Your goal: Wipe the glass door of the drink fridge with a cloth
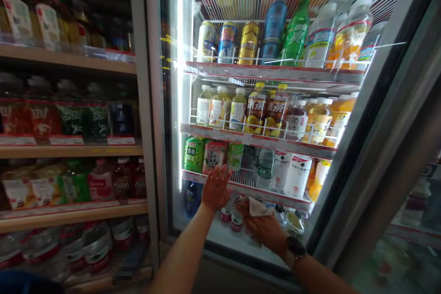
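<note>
Right hand [263, 229] is clenched on a crumpled cloth [257, 206] just under the shelf rail [275, 198], while left hand [216, 188], fingers spread and empty, rests flat against that rail beside the cloth, apparently for bracing.

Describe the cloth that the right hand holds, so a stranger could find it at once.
Look into the open lit fridge, at the third wire shelf down. Just below its front edge, the right hand holds a small crumpled cloth. Among bottles and cans, it alone is soft and pale.
</note>
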A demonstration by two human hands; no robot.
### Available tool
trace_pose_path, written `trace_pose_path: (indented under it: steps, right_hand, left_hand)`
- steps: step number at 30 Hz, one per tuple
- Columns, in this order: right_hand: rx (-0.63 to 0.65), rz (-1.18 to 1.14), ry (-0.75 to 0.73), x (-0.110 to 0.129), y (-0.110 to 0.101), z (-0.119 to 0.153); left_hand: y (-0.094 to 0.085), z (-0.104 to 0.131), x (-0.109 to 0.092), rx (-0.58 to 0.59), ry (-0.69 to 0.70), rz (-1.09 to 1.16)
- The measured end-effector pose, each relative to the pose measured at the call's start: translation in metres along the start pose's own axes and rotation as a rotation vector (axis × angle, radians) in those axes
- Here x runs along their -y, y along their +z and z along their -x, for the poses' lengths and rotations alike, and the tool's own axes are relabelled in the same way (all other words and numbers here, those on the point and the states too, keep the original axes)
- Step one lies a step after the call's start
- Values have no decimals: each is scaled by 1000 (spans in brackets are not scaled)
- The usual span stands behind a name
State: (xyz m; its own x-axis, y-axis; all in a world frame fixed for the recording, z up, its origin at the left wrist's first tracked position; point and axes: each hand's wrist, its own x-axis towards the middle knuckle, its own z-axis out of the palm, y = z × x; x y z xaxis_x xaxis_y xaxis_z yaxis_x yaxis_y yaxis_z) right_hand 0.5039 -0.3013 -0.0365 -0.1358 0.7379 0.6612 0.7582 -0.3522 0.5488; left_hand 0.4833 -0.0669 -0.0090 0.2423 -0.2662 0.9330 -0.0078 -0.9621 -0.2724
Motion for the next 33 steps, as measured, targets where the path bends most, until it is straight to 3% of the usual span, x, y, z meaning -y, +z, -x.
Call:
trace_pose_path:
  steps: [3, 7, 12, 15, 20, 25, 29, 33]
  right_hand:
    - [-11, 21, 33, -16, -8, -18]
    - [-40, 51, 137, -55, -33, -70]
    - [-231, 79, 304, -84, -56, -121]
    - [-201, 53, 273, -71, -42, -112]
    - [24, -14, 129, -18, 0, -48]
    - [45, -39, 71, 19, 16, 4]
    - [55, -42, 63, 16, 17, 10]
    - [-22, -12, 80, -17, -2, -25]
  left_hand:
    - [0, 0, 0, -9, 7, 2]
    - [0, -1, -1, -23, -1, 21]
    - [0, -2, -1, -41, 6, 28]
    - [0, -2, -1, -40, 8, 29]
    - [2, 0, -2, -43, -3, 42]
    - [0, 0, -2, -23, -2, 9]
    - [0, 0, -2, -22, -7, 10]
    - [1, 1, -1, -22, -3, 24]
